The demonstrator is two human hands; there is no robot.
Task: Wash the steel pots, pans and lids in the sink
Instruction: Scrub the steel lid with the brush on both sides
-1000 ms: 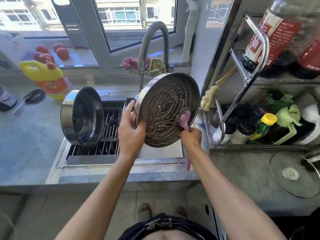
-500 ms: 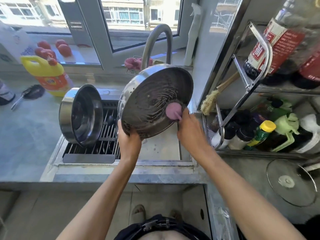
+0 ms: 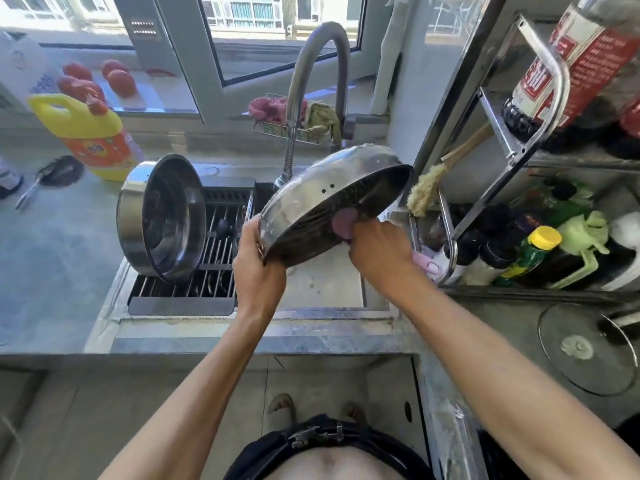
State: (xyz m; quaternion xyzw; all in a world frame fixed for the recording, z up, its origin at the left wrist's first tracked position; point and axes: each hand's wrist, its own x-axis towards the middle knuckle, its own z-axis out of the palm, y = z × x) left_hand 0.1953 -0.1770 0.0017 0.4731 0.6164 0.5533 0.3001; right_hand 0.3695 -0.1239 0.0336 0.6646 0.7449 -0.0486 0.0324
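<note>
I see the left hand (image 3: 258, 268) gripping the lower rim of the steel pan (image 3: 322, 192), held tilted above the sink (image 3: 325, 285). The right hand (image 3: 379, 251), just beside it, is curled round a pink brush (image 3: 343, 221) pressed inside the pan. Left of the grip, a steel pot (image 3: 162, 216) stands on its side on the drying rack (image 3: 214, 268).

Just 1 view here, head-worn, looking forward and steeply down over the sink (image 3: 322, 292) from close above. Forearms reach in from the near edge, the window (image 3: 277, 36) runs along the far side, and a rack (image 3: 540, 98) crowds the right.
</note>
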